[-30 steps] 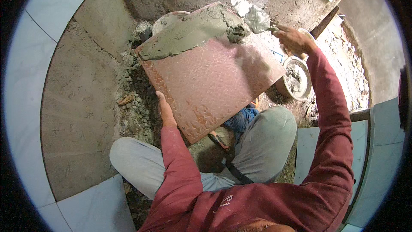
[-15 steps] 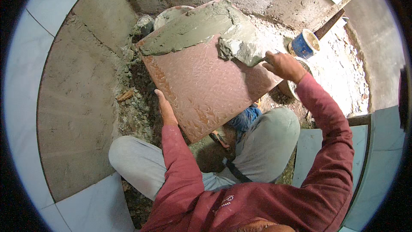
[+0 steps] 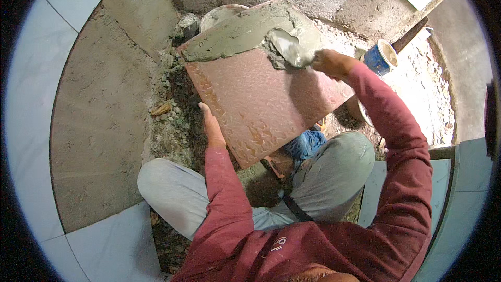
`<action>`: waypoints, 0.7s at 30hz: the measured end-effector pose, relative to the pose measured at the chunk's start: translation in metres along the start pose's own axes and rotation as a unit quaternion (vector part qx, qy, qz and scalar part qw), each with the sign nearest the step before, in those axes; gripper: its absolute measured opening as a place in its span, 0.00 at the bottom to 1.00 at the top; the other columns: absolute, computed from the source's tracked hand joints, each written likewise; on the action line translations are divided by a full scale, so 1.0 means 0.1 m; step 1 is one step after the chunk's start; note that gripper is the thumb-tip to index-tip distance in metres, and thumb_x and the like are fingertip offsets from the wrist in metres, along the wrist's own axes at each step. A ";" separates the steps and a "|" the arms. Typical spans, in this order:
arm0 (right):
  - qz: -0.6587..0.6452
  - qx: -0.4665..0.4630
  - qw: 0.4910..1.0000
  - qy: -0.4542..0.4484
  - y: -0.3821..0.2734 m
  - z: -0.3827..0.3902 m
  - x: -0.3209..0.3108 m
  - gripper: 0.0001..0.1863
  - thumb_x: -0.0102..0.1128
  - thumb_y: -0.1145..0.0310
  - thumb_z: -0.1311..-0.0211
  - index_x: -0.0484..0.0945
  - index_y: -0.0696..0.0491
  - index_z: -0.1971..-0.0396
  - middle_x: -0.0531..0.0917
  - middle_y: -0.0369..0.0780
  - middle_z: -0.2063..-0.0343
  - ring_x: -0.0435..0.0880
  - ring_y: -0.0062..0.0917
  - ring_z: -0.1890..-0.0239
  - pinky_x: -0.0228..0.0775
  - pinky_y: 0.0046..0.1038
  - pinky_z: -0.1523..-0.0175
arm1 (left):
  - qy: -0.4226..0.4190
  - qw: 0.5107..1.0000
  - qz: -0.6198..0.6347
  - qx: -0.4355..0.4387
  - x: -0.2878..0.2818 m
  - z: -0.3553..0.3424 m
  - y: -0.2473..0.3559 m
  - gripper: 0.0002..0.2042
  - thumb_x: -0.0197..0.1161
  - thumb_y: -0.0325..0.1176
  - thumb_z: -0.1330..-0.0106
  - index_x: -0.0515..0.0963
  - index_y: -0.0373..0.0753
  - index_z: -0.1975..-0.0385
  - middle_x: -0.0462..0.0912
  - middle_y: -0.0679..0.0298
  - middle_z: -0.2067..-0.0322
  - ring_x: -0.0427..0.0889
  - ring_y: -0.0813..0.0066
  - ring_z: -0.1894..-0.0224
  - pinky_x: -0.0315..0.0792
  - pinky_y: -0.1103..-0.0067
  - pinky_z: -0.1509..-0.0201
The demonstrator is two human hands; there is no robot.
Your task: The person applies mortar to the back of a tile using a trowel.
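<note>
I see a large square tile (image 3: 261, 109) tilted over my legs, its pink, textured back facing up. Grey-green mortar (image 3: 224, 42) coats its far part. My left hand (image 3: 211, 125) grips the tile's left edge, thumb along the edge. My right hand (image 3: 334, 63) is closed on the handle of a trowel (image 3: 292, 47), whose blade lies in a lump of mortar near the tile's upper right. Part of the blade is covered by mortar.
A blue-labelled bucket (image 3: 380, 60) stands at the right; another container (image 3: 357, 115) is partly hidden below my arm. A white container (image 3: 222, 13) sits behind the tile. Rubble (image 3: 169, 109) lies beside the concrete step (image 3: 99, 120). Blue cloth (image 3: 305, 143) lies under the tile's near edge.
My right hand and trowel have come down and left from above the tile's right corner onto the mortar. The tile and my left hand appear slightly shifted up and right in view.
</note>
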State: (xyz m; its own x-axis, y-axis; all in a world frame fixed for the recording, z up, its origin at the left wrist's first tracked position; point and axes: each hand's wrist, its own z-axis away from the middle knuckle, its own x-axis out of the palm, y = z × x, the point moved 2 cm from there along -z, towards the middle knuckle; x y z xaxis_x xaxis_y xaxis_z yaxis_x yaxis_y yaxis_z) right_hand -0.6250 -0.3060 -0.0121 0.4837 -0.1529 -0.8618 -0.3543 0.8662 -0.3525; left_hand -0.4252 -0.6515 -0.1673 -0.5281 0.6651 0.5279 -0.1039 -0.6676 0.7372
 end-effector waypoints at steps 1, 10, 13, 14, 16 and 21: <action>-0.102 0.067 0.985 -0.122 -0.17 0.18 -0.14 0.15 0.56 0.54 0.32 0.79 0.51 0.63 0.77 0.37 0.81 0.76 0.25 0.84 0.71 0.30 0.79 | 0.000 1.000 0.002 0.005 -0.04 0.01 0.02 0.46 0.41 0.74 0.31 0.56 0.38 0.26 0.65 0.54 0.30 0.68 0.55 0.32 0.64 0.61 0.31; -0.286 0.142 0.946 -0.060 -0.16 0.14 -0.37 0.17 0.50 0.52 0.25 0.76 0.52 0.57 0.72 0.35 0.78 0.72 0.21 0.83 0.69 0.27 0.81 | -0.003 1.000 0.007 0.005 0.07 -0.01 -0.02 0.46 0.39 0.74 0.30 0.56 0.39 0.26 0.65 0.54 0.30 0.69 0.55 0.32 0.65 0.61 0.31; -0.306 0.049 0.945 -0.103 -0.39 -0.11 -0.09 0.14 0.51 0.56 0.25 0.75 0.52 0.57 0.72 0.34 0.77 0.72 0.21 0.81 0.69 0.27 0.80 | -0.017 0.999 0.029 -0.006 0.09 -0.02 -0.04 0.46 0.39 0.74 0.30 0.56 0.39 0.25 0.65 0.53 0.31 0.69 0.55 0.33 0.65 0.61 0.31; -0.236 0.101 0.958 -0.127 -0.82 -0.05 -0.03 0.12 0.50 0.59 0.26 0.75 0.51 0.57 0.72 0.33 0.77 0.72 0.21 0.81 0.71 0.27 0.79 | -0.016 0.999 0.031 -0.006 0.02 -0.02 -0.02 0.46 0.39 0.74 0.30 0.56 0.39 0.25 0.65 0.53 0.30 0.69 0.55 0.32 0.65 0.61 0.31; -0.002 -0.024 0.998 -0.050 -0.96 0.01 0.06 0.12 0.52 0.59 0.28 0.77 0.51 0.56 0.79 0.40 0.78 0.82 0.29 0.78 0.76 0.32 0.76 | -0.032 0.999 0.041 -0.014 0.04 0.02 -0.02 0.46 0.39 0.74 0.30 0.55 0.39 0.25 0.64 0.53 0.30 0.69 0.55 0.32 0.65 0.61 0.31; 0.405 -0.079 0.879 0.240 -0.77 0.48 0.21 0.09 0.51 0.65 0.29 0.77 0.53 0.62 0.82 0.42 0.80 0.87 0.35 0.76 0.78 0.36 0.72 | -0.020 0.999 0.045 -0.018 0.05 0.05 0.00 0.46 0.40 0.74 0.30 0.55 0.39 0.25 0.64 0.52 0.30 0.67 0.54 0.32 0.64 0.61 0.30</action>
State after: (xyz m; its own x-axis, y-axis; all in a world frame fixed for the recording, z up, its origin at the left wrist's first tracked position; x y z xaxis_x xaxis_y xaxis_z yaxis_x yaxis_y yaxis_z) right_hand -0.5486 -0.3531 0.0144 -0.3578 0.2677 -0.8946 -0.5527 0.7115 0.4339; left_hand -0.4238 -0.6469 -0.1626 -0.5033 0.6142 0.6079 -0.0880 -0.7362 0.6710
